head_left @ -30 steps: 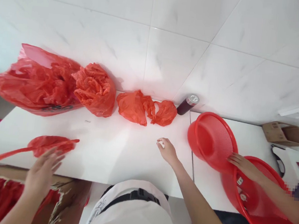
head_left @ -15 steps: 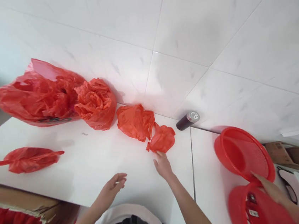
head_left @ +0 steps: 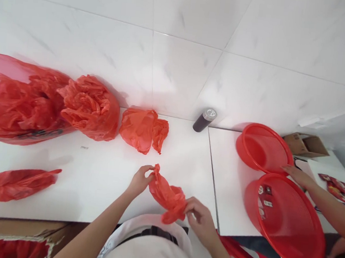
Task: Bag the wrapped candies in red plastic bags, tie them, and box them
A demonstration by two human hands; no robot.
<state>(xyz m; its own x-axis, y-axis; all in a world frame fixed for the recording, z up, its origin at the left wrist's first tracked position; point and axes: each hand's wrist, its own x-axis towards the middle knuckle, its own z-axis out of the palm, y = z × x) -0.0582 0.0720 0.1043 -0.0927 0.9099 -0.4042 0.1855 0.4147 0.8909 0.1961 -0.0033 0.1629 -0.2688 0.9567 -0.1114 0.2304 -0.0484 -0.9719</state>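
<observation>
A small red plastic bag (head_left: 166,192) hangs between my two hands, above the front part of the white table (head_left: 101,187). My left hand (head_left: 140,179) pinches its narrow twisted end. At the other side, my right hand (head_left: 201,219) grips the bunched lower end, with some fingers curled behind the film. Behind them, by the wall, lies a crumpled red plastic bag (head_left: 138,130) with a smaller crumpled piece against its right side. What the held bag contains, if anything, I cannot make out.
Large stuffed red bags (head_left: 17,104) and a rounder one (head_left: 93,108) line the left wall side; a flat red bag (head_left: 20,185) lies in front. A dark tumbler (head_left: 204,121) stands by the wall. Rightward, another person's hand (head_left: 298,177) touches red baskets (head_left: 298,224). A cardboard box (head_left: 306,145) sits beyond.
My right hand has drawn the small red bag from the back of the table toward me. My left hand has closed on its other end. The view has shifted right.
</observation>
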